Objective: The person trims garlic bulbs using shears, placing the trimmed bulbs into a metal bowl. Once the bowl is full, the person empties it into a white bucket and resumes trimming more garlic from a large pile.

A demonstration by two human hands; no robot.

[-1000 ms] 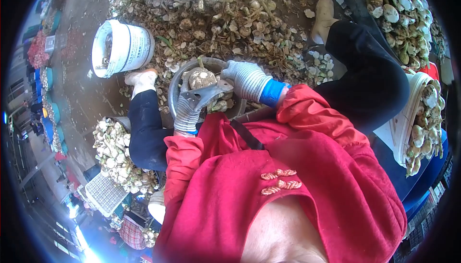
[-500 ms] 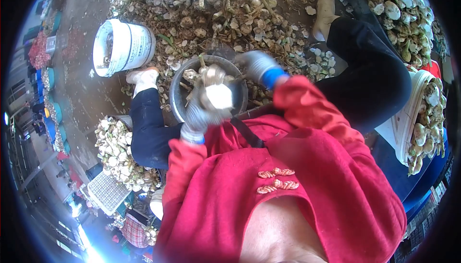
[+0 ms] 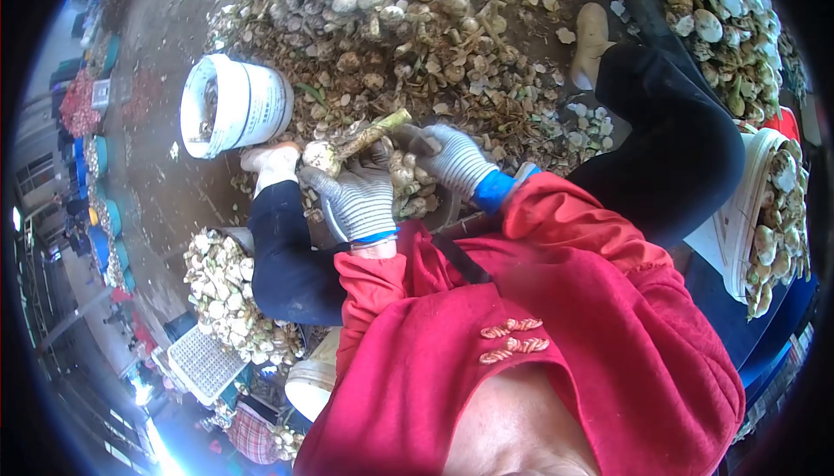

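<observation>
My left hand (image 3: pixel 356 198), in a striped glove, grips a garlic bulb (image 3: pixel 321 157) whose thick stalk points up and to the right. In my right hand (image 3: pixel 453 160), also gloved, is a dark tool (image 3: pixel 408 135) near the stalk; its exact shape cannot be made out. More garlic bulbs (image 3: pixel 407 168) lie just below, between the two hands. A round basin (image 3: pixel 452 207) sits under them, mostly hidden by my hands and the garlic.
A white bucket (image 3: pixel 261 104) stands on the floor at the upper left. Loose garlic and husks (image 3: pixel 434 59) cover the floor ahead. Cut garlic (image 3: pixel 221 289) is heaped at the lower left beside a white crate (image 3: pixel 205 363). Another pile (image 3: pixel 717 16) lies at the upper right.
My left hand has risen and holds a stalked bulb left of the basin, where it was blurred over it before. My right hand has moved slightly down and left, with the tool at the stalk.
</observation>
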